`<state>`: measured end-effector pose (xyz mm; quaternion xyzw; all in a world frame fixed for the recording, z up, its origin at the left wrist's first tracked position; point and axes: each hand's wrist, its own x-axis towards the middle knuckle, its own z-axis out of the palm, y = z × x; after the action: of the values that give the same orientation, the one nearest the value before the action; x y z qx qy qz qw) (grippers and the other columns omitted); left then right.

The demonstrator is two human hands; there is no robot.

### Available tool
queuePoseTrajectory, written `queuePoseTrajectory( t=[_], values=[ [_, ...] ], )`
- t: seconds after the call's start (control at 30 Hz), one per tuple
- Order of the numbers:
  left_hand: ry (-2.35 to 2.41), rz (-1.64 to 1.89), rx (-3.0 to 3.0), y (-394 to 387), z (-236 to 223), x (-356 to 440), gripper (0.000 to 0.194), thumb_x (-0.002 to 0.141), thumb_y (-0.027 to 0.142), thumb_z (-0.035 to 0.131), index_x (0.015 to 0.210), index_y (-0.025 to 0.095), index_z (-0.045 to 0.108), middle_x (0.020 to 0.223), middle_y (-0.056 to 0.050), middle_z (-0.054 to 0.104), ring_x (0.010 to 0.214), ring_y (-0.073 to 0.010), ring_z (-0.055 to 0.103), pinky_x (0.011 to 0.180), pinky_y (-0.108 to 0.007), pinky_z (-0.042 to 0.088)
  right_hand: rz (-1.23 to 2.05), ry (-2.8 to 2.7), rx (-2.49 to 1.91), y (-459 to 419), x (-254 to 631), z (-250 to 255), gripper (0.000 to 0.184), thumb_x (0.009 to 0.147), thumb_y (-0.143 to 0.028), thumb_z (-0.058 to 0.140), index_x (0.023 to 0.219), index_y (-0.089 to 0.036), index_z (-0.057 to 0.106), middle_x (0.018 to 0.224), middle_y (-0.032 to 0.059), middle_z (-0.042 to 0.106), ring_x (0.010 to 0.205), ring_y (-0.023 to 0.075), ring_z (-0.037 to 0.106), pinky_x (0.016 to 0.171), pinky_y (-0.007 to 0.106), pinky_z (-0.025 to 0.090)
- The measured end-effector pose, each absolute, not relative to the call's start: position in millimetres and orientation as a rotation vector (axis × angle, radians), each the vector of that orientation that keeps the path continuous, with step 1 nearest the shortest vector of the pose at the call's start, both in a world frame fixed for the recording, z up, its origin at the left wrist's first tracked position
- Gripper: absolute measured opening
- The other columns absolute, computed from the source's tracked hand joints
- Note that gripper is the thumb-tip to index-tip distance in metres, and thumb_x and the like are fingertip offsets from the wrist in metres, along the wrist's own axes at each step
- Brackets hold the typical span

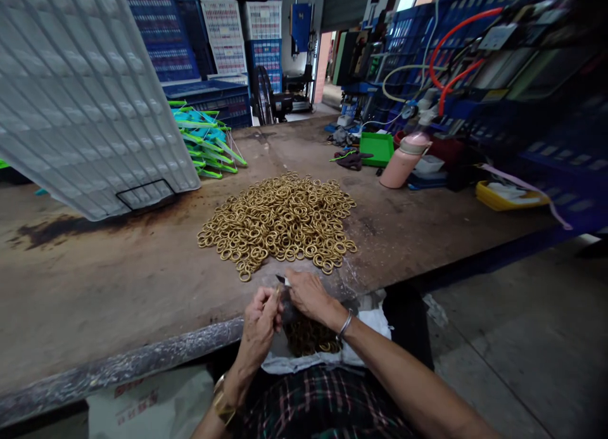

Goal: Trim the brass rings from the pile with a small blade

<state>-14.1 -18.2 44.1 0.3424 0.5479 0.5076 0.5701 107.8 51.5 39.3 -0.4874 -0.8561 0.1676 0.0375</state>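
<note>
A large heap of brass-coloured rings (289,214) lies on the brown worktable. At the table's front edge my left hand (261,318) is closed in a pinch, with a ring (278,289) between thumb and finger, mostly hidden. Close beside it, my right hand (311,294) is wrapped round a small knife (281,279); its dark blade points left, near the held ring. Below both hands, an open white sack (375,322) rests at my lap with more rings (311,341) inside.
A translucent ribbed plastic bin (90,103) leans at the left, beside green and blue plastic pieces (206,141). Toward the right stand a pink bottle (405,162), a green tray (376,149) and a yellow tray (510,197). Stacked crates (221,40) and a fan (266,97) are behind.
</note>
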Motion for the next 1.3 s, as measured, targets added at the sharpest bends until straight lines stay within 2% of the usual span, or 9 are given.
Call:
queuePoseTrajectory(
  t=[0.17, 0.33, 0.57, 0.63, 0.77, 0.87, 1.0, 1.13, 1.3],
  values=[
    [0.988, 1.222, 0.531, -23, 55, -13, 0.031, 0.071, 0.044, 0.064, 0.07, 0.017, 0.049, 0.06, 0.004, 0.054, 0.043, -0.0055, 0.043, 0.035, -0.016, 0.034, 0.359, -2.476, -1.699, 72, 109, 42, 0.024, 0.081, -0.013, 0.04, 0.103, -0.016, 0.049, 0.086, 0.0077, 0.065, 0.078, 0.0186, 0.06, 0.063, 0.026, 0.034],
    [0.937, 1.267, 0.305, -18, 50, -20, 0.031, 0.067, 0.04, 0.07, 0.073, 0.014, 0.054, 0.068, -0.002, 0.061, 0.053, -0.0093, 0.054, 0.037, -0.016, 0.036, 0.279, -2.416, -1.835, 83, 106, 45, 0.029, 0.086, -0.025, 0.045, 0.114, -0.02, 0.043, 0.096, 0.0088, 0.064, 0.086, 0.0204, 0.06, 0.068, 0.026, 0.035],
    [0.845, 1.24, 0.154, -16, 49, -26, 0.029, 0.062, 0.025, 0.073, 0.085, 0.016, 0.058, 0.064, 0.0, 0.061, 0.052, -0.0102, 0.056, 0.037, -0.016, 0.036, 0.254, -2.413, -1.768, 84, 104, 38, 0.026, 0.085, -0.021, 0.044, 0.111, -0.021, 0.047, 0.094, 0.0062, 0.065, 0.081, 0.019, 0.06, 0.064, 0.026, 0.034],
    [0.84, 1.231, 0.094, -14, 48, -27, 0.022, 0.063, 0.022, 0.071, 0.079, 0.013, 0.059, 0.066, -0.003, 0.062, 0.054, -0.0107, 0.057, 0.038, -0.016, 0.037, 0.277, -2.379, -1.737, 85, 106, 35, 0.022, 0.085, -0.019, 0.044, 0.106, -0.021, 0.049, 0.092, 0.0052, 0.065, 0.078, 0.0179, 0.06, 0.062, 0.026, 0.033],
    [0.869, 1.254, 0.041, -10, 48, -27, 0.017, 0.065, 0.018, 0.071, 0.071, 0.013, 0.055, 0.069, -0.004, 0.064, 0.057, -0.0114, 0.06, 0.039, -0.016, 0.039, 0.515, -2.165, -1.58, 85, 107, 35, 0.016, 0.081, -0.016, 0.044, 0.093, -0.02, 0.053, 0.078, 0.0022, 0.063, 0.071, 0.0159, 0.057, 0.062, 0.024, 0.033],
    [0.898, 1.287, 0.121, -7, 49, -24, 0.027, 0.059, 0.018, 0.076, 0.076, 0.015, 0.055, 0.069, -0.001, 0.063, 0.057, -0.0106, 0.06, 0.04, -0.015, 0.04, 0.948, -1.867, -1.36, 77, 103, 41, 0.007, 0.081, -0.02, 0.043, 0.082, -0.02, 0.05, 0.067, -0.0017, 0.058, 0.062, 0.0129, 0.054, 0.06, 0.022, 0.037],
    [0.967, 1.356, 0.242, -6, 49, -18, 0.038, 0.057, 0.027, 0.078, 0.085, 0.016, 0.056, 0.065, 0.002, 0.059, 0.051, -0.0068, 0.054, 0.038, -0.013, 0.035, 1.401, -1.519, -1.172, 59, 94, 45, 0.01, 0.08, -0.03, 0.046, 0.082, -0.02, 0.046, 0.056, -0.006, 0.053, 0.048, 0.0097, 0.047, 0.051, 0.02, 0.037],
    [1.03, 1.421, 0.428, -7, 44, -12, 0.037, 0.063, 0.039, 0.073, 0.088, 0.016, 0.057, 0.063, 0.004, 0.057, 0.044, -0.0034, 0.043, 0.035, -0.013, 0.03, 1.537, -1.375, -1.109, 43, 87, 42, 0.016, 0.078, -0.035, 0.051, 0.081, -0.02, 0.046, 0.053, -0.0081, 0.048, 0.043, 0.0078, 0.04, 0.044, 0.019, 0.033],
    [1.25, 1.421, 0.585, -8, 35, -14, 0.036, 0.068, 0.047, 0.066, 0.082, 0.015, 0.058, 0.051, 0.007, 0.049, 0.038, -0.0035, 0.035, 0.036, -0.015, 0.026, 1.527, -1.429, -1.138, 40, 86, 43, 0.018, 0.077, -0.037, 0.05, 0.079, -0.019, 0.047, 0.053, -0.0079, 0.044, 0.046, 0.0081, 0.038, 0.047, 0.02, 0.033]
  ],
)
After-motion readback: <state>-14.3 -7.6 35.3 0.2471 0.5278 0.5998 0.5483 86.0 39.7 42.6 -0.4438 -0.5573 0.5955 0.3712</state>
